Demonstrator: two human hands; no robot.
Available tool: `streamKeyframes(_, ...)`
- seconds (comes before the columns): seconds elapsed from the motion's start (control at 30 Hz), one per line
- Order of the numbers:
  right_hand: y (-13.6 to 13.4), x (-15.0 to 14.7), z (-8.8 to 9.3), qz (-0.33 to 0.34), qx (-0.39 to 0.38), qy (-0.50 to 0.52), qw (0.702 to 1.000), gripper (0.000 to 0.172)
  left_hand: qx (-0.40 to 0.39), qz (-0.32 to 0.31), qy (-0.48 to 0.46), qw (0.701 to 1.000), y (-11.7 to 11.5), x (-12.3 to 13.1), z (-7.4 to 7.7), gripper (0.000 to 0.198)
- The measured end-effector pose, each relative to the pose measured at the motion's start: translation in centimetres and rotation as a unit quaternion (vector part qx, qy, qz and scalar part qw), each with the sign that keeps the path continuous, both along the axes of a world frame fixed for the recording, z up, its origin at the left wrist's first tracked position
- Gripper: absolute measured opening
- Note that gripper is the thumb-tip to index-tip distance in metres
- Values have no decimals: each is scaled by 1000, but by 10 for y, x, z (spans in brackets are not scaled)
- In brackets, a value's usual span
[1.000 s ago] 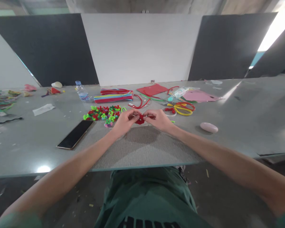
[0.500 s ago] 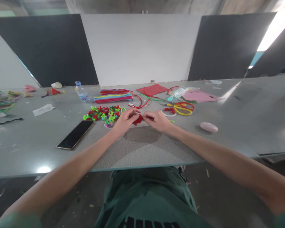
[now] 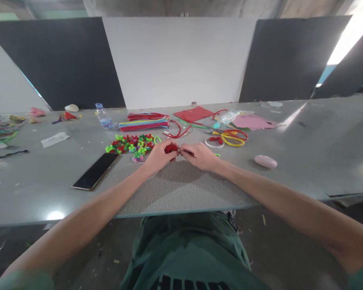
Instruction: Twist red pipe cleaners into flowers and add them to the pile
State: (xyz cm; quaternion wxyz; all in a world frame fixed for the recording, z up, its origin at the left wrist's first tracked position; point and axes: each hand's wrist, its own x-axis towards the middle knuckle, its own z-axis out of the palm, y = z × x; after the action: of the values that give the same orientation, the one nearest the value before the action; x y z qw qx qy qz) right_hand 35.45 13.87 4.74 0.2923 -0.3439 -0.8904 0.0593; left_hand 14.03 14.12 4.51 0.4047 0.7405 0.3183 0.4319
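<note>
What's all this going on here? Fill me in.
A person works at a table, the left hand holding a small red piece and the right hand pinched close beside it; whether that grips it too is unclear. Fuzzy flowers and a phone lie to the left, scissors to the right.

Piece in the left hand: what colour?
Deep red. The piece shows best in the head view, partly covered by the left hand.

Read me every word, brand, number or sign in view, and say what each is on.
"ant": part of a word on the blue-capped bottle; its other letters are too blurred.
Green shirt: large dark lettering, cut off by the picture's lower edge, unreadable.
Nothing else is readable.
</note>
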Motion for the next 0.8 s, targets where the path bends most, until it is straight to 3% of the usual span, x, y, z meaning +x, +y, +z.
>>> streamKeyframes(0.23, -1, 4, 2, 38, 4, 1, 999, 21, -42, -42, -8, 998, -5, 2, 4, 12)
streamKeyframes(0.4, -1, 10, 4, 82, -54, 13, 995, 23, -61, -94, -2, 994, -6, -3, 6, 12)
streamKeyframes(0.57, -5, 10, 11, 123, -104, 10, 987, 22, -98, -160, 8, 982, -10, -9, 9, 30)
streamKeyframes(0.8, -8, 9, 18, 150, -150, -2, 977, 19, -112, -181, 31, 977, -12, -13, 10, 32)
